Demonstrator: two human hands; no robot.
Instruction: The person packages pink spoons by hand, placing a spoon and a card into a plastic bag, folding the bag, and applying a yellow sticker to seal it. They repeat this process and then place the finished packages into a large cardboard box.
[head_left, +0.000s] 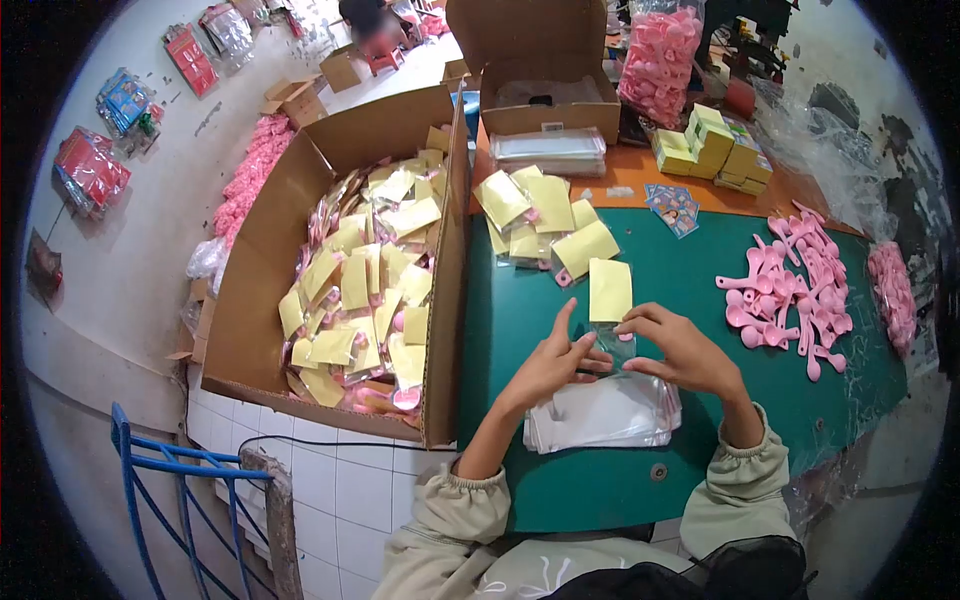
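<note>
Packet (610, 290) with a yellow card, clear plastic and a bit of pink at its lower end lies on the green bench (570, 490), just beyond a stack of clear bags (600, 418). The left hand (545, 372) is open beside it; the right hand (685, 350) bends its fingers at the lower end, and whether they pinch is unclear. Loose plastic could snag a fingertip and crease, or thin bags could cling and slide askew. Farther up, heaped packets (545, 215) could slip if nudged.

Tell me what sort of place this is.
Probably a small packing workshop: a big cardboard box full of bagged yellow cards, loose pink scoops piled on the green table, and a stack of clear bags near the hands.
</note>
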